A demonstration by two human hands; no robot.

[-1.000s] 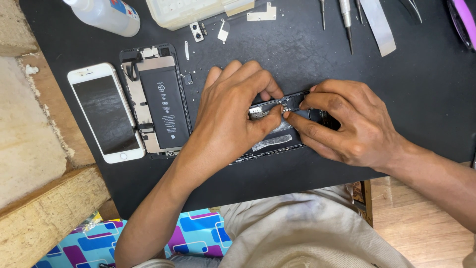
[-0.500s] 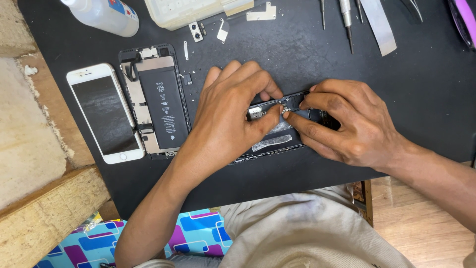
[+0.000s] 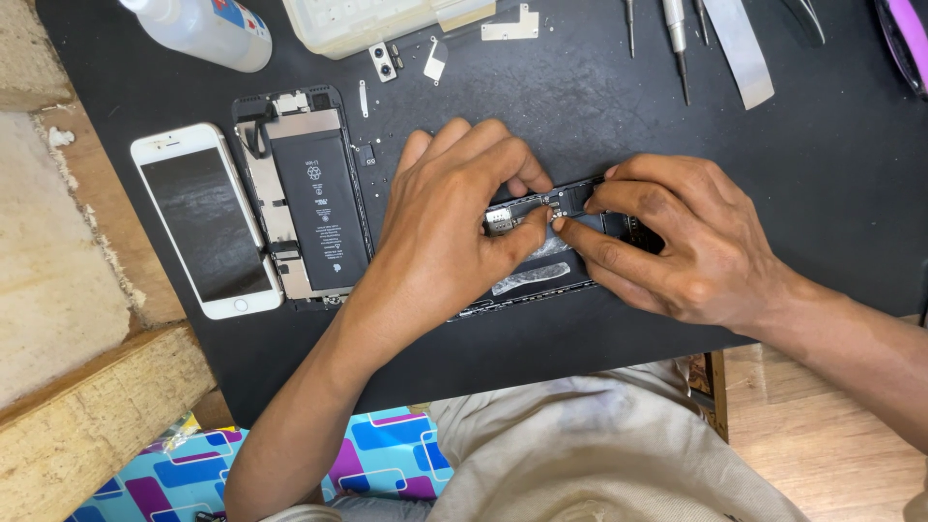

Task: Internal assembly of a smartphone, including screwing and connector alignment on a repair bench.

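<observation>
Fingers of the left hand [image 3: 449, 227] and right hand [image 3: 677, 242] pinch narrowly on an opened phone chassis [image 3: 541, 280]; at nine o'clock lies another opened phone [image 3: 304, 198].

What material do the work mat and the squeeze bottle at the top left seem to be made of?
Work mat: probably rubber or silicone, matte black; it shows dull, smudged marks and no shine.
Squeeze bottle: likely soft plastic, translucent whitish; light passes through its wall.

Opened black phone chassis [image 3: 541, 280] lies flat on the mat, internals exposed.
</observation>
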